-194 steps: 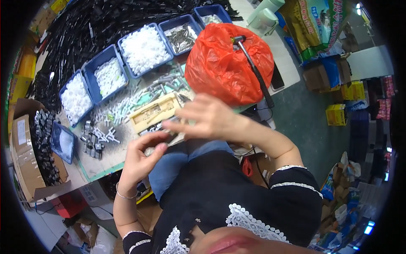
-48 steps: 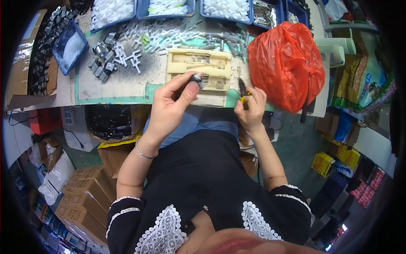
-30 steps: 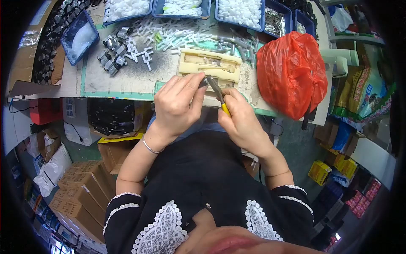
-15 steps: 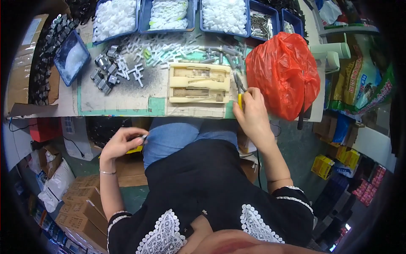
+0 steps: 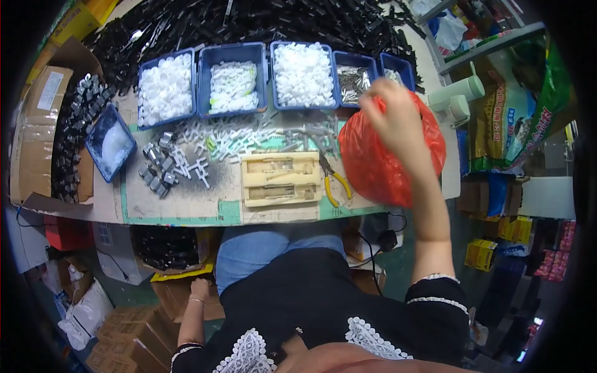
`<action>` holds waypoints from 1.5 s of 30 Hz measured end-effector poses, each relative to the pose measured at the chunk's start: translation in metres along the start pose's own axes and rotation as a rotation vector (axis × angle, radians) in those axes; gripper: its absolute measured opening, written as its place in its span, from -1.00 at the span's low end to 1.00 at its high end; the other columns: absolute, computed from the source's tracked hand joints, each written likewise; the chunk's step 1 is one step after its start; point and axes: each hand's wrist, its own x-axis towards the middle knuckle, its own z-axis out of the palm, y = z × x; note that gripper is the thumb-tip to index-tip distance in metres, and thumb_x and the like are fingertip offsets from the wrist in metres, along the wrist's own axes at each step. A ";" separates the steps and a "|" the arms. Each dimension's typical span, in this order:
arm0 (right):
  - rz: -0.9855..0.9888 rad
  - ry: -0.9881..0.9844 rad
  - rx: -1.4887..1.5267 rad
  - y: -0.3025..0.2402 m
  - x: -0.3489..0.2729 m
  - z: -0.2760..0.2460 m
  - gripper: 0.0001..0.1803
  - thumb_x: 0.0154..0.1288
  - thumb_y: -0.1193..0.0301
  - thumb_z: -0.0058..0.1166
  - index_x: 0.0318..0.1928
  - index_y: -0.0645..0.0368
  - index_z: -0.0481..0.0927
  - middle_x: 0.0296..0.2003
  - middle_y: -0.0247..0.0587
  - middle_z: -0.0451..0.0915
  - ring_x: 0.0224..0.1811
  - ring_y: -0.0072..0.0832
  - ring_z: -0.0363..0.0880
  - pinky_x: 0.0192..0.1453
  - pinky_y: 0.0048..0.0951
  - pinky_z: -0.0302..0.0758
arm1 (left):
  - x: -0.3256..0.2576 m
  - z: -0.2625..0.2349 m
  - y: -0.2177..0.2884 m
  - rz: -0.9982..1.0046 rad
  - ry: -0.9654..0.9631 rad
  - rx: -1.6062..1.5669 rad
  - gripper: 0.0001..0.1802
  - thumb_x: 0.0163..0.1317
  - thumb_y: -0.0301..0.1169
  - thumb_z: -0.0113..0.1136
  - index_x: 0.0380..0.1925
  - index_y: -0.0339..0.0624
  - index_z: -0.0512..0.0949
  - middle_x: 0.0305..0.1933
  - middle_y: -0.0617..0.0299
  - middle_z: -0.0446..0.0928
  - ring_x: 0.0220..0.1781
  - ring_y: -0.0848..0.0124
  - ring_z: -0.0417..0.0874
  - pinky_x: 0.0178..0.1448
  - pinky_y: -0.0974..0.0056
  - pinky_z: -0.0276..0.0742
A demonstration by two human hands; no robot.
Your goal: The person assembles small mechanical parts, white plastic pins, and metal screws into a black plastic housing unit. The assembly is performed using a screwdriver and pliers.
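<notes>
My right hand (image 5: 388,115) is raised over the top of the red plastic bag (image 5: 379,161), next to the small blue bin of metal parts (image 5: 352,79); its fingers are curled and I cannot tell if they hold anything. Far below the table, my left hand (image 5: 199,290) hangs beside my hip near cardboard boxes, fingers curled. Yellow-handled pliers (image 5: 333,184) lie on the table just right of the beige wooden jig (image 5: 280,179).
Blue bins of white plastic parts (image 5: 235,85) line the table's back, with loose white and grey pieces (image 5: 186,161) scattered in front. A heap of black parts (image 5: 249,22) lies behind. Cardboard boxes (image 5: 37,137) stand at left, and bags and a white jug (image 5: 457,99) at right.
My right hand let go of the pliers, now lying beside the jig, and rose to the red bag's top. My left hand dropped from the jig to below the table.
</notes>
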 end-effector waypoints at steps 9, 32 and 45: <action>0.419 -0.367 -0.217 0.172 0.159 0.099 -0.62 0.06 0.24 0.13 -0.16 0.22 0.61 -0.12 0.10 0.58 0.00 -0.11 0.56 0.06 -0.18 0.49 | 0.009 -0.056 0.011 -0.224 -0.190 -0.666 -0.46 0.08 -0.25 0.20 0.04 -0.32 0.46 0.13 -0.12 0.44 0.19 0.11 0.45 0.23 0.20 0.36; 0.314 -0.177 0.907 0.076 0.121 0.047 -0.89 -0.01 0.44 0.15 -0.47 0.20 0.52 -0.56 -0.46 0.49 -0.56 -0.72 0.35 -0.50 -0.66 0.28 | -0.103 -0.447 0.144 0.768 0.557 -0.979 -0.73 0.16 -0.46 0.20 -0.13 -0.32 0.54 -0.30 0.29 0.57 -0.29 0.59 0.50 -0.22 0.47 0.42; -0.370 -0.352 0.283 -0.079 -0.090 0.047 -0.85 -0.02 0.49 0.20 -0.38 0.20 0.55 -0.42 -0.21 0.46 -0.34 -0.25 0.48 -0.26 -0.27 0.41 | -0.040 -0.372 0.197 0.609 1.329 -0.116 -0.70 0.08 -0.31 0.22 -0.16 -0.13 0.57 0.05 0.21 0.51 0.16 0.26 0.43 0.25 0.08 0.20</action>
